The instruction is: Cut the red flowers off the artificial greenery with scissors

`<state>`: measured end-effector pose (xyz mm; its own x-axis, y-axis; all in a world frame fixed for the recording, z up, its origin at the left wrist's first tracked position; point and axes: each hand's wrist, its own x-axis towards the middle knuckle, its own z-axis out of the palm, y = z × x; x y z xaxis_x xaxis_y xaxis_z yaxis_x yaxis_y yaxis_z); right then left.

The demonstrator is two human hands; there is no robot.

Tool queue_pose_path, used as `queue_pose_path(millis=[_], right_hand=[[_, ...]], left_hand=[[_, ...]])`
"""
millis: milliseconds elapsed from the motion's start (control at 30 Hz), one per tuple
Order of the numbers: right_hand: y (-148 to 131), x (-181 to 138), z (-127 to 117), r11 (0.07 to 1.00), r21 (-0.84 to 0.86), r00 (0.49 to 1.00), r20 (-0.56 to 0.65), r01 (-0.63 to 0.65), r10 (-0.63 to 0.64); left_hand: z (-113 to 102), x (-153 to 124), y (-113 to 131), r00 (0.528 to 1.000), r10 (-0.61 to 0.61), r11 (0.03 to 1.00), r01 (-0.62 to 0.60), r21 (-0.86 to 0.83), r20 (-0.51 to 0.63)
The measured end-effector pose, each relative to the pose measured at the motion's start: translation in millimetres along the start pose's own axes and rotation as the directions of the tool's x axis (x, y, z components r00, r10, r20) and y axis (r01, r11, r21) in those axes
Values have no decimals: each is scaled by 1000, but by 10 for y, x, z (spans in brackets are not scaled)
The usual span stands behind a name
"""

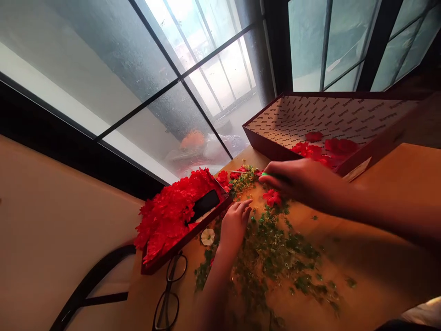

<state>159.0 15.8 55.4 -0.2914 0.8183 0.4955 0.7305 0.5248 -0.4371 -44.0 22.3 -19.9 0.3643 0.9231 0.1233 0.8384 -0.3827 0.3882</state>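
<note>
Right fingers (280, 171) pinch a green sprig (264, 174), left fingers (239, 212) spread apart; one box (193, 240) brims with red blossoms (168, 211), another box (262, 143) holds few.

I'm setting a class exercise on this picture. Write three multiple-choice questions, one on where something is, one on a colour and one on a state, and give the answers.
1. Where do the eyeglasses lie?
A) Inside the box with the printed lining
B) On the table beside the flower-filled box
C) On the window ledge

2. What colour is the flower lying between the left hand and that box?
A) Yellow
B) Blue
C) White

3. What is the right hand doing?
A) Pressing flat on the table
B) Pinching a green piece above the table
C) Gripping a box wall

Answers:
1. B, the glasses lie on the tabletop just past the box's corner.
2. C, its petals show white.
3. B, the fingertips close on the green piece, raised off the table.
</note>
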Motion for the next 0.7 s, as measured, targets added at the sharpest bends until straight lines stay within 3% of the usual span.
queue_pose_path(millis=[100,200,300,333,400,467,533,600,700], right_hand=[[28,-14,176,999,-18,999,11,-33,33],[133,-79,335,997,-54,997,35,-60,62],[258,-200,443,999,-20,994,108,-31,33],[292,-242,476,1000,-19,992,128,5,-2],[347,-309,540,992,-60,982,156,113,-102],[389,-344,598,970,-114,968,160,214,-194],[425,-352,639,956,-134,960,147,260,-240],[457,-348,659,958,-125,961,130,258,-242],[485,-347,662,958,-121,961,125,262,-247]], left_hand=[[64,115,64,999,11,998,-12,55,34],[120,150,82,999,-24,996,26,83,-23],[115,129,62,985,-147,968,124,-218,-91],[92,120,53,978,-198,908,159,-389,-64],[20,105,36,962,-270,696,227,-681,44],[-64,96,26,940,-314,482,280,-830,135],[-131,93,25,922,-342,334,298,-894,180],[-170,91,31,921,-337,242,286,-927,197],[-191,89,49,930,-309,202,271,-941,201]])
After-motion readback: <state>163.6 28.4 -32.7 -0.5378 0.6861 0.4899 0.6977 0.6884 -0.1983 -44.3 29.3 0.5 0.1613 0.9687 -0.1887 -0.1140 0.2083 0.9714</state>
